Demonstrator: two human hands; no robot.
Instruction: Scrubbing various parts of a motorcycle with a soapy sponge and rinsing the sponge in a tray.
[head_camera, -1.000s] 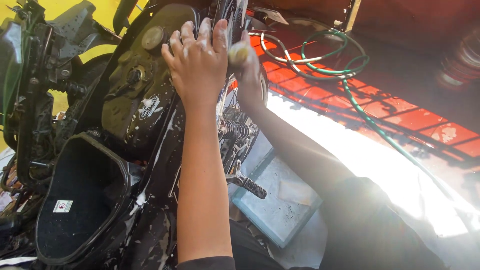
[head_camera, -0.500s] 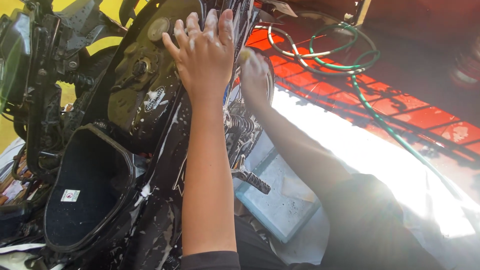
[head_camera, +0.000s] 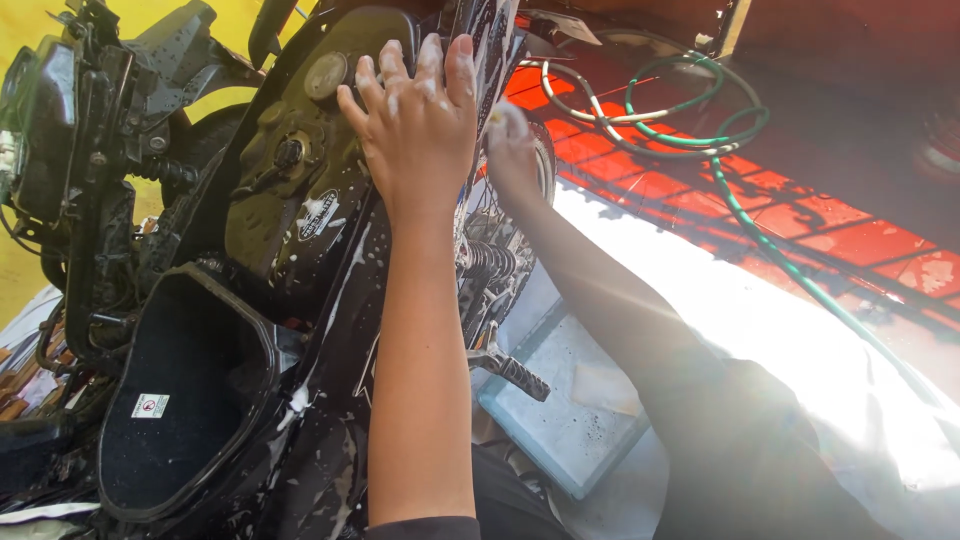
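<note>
Here, left hand (head_camera: 420, 130) flat on soapy motorcycle (head_camera: 290, 210), open under-seat compartment (head_camera: 180, 400) bare.

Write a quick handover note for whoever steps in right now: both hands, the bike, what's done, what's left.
Left hand: open, palm flat on the soapy black motorcycle body, bracing.
Right hand: reaching to the bike's far side panel; grip cannot be told.
Open under-seat compartment is nearest, with suds on the bodywork.
Pale blue wash tray lies on the floor below the foot peg.
Green hose is coiled on the red tiles.
Done: bodywork soaped.
Left: suds not yet rinsed.
</note>
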